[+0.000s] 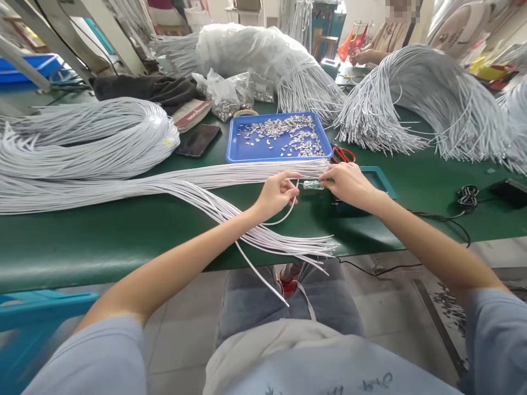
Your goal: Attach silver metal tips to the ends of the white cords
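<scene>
Near the front of the green table, my left hand (275, 197) pinches a thin white cable (290, 213), which bends down below the fingers. My right hand (349, 185) is closed at the fingertips on a small pale-teal, see-through piece (313, 185) just right of the cable's end; its exact kind is too small to make out. A bundle of white cables (230, 175) runs along the table behind my left hand. Other cables (284, 241) fan out under my left forearm, with one hanging past the table edge. A dark green box (385, 185) sits beneath my right hand.
Beyond my hands lies a blue tray (251, 153) with small metal pieces (280, 127). Red-handled scissors (344, 155) lie beside it. Thick cable bundles (123, 131) and a dark phone (200, 140) are at left; more cables (436, 93) arch at right. Another person's hand (368, 56) is across the table.
</scene>
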The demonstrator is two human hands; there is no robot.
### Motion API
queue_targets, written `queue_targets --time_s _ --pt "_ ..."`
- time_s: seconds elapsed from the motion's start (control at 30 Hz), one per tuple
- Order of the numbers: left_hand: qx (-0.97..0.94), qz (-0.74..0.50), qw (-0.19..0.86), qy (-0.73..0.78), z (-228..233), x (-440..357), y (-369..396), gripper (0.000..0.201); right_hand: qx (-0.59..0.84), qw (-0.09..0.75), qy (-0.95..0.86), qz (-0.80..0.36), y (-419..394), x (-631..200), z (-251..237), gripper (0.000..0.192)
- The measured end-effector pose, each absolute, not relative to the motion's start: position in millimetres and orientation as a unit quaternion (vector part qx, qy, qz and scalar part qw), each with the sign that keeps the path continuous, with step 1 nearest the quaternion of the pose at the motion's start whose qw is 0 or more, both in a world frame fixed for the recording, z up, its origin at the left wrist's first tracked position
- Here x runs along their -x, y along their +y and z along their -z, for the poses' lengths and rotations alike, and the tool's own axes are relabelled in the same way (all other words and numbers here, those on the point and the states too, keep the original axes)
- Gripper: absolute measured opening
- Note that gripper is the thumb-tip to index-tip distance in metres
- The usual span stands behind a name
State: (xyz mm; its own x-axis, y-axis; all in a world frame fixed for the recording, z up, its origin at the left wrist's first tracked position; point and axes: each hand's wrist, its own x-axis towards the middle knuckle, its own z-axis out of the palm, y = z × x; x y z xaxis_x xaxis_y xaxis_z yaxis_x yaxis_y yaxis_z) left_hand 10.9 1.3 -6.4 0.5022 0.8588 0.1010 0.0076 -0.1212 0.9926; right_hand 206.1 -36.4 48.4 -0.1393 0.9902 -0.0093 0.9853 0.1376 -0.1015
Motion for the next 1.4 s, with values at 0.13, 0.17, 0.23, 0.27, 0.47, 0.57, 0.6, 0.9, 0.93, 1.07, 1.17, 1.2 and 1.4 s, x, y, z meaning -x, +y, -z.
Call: queue_targets --time_s 0.13,0.17,0.23,0.27,0.47,0.57,0.6,0.9,0.93,1.07,1.17,1.2,1.4 --pt "-0.625 -0.354 0.612 0.332 8 -21 4 0.031 0.668 0.024 -0.740 -0.080 -26 -213 -51 0.025" --pt "-0.620 -0.348 0.618 0.334 8 -24 4 0.030 0.670 0.018 -0.738 -0.083 -25 -213 -52 0.029" --pt "-0.611 -0.347 0.625 0.340 9 -27 5 0.029 0.659 -0.015 -0.748 -0.078 -24 -213 -54 0.036" --pt "-0.607 -0.351 0.626 0.342 10 -29 5 0.029 0.649 -0.035 -0.757 -0.069 -24 -213 -54 0.034" --pt "-0.619 -0.359 0.611 0.338 15 -28 7 0.033 0.627 -0.066 -0.776 -0.010 -30 -207 -50 0.023" --pt "-0.621 -0.358 0.603 0.351 17 -27 7 0.033 0.627 -0.074 -0.776 0.001 -30 -206 -50 0.023" --pt "-0.623 -0.357 0.600 0.353 17 -27 7 0.034 0.625 -0.075 -0.777 0.004 -29 -206 -50 0.023" --pt "-0.642 -0.348 0.572 0.374 19 -30 8 0.036 0.629 -0.082 -0.773 0.004 -30 -203 -50 0.023" --pt "-0.641 -0.348 0.573 0.374 19 -30 8 0.036 0.631 -0.082 -0.771 0.004 -29 -203 -50 0.023" --pt "-0.648 -0.345 0.571 0.368 19 -30 8 0.034 0.610 -0.086 -0.788 -0.009 -26 -213 -48 0.024" --pt "-0.653 -0.340 0.571 0.362 21 -29 8 0.031 0.594 -0.062 -0.801 -0.044 -23 -224 -46 0.037" --pt "-0.654 -0.339 0.572 0.361 22 -29 8 0.030 0.611 -0.046 -0.789 -0.043 -22 -227 -46 0.041" --pt "-0.655 -0.345 0.564 0.365 23 -23 6 0.030 0.659 -0.002 -0.752 -0.030 -23 -230 -42 0.040"
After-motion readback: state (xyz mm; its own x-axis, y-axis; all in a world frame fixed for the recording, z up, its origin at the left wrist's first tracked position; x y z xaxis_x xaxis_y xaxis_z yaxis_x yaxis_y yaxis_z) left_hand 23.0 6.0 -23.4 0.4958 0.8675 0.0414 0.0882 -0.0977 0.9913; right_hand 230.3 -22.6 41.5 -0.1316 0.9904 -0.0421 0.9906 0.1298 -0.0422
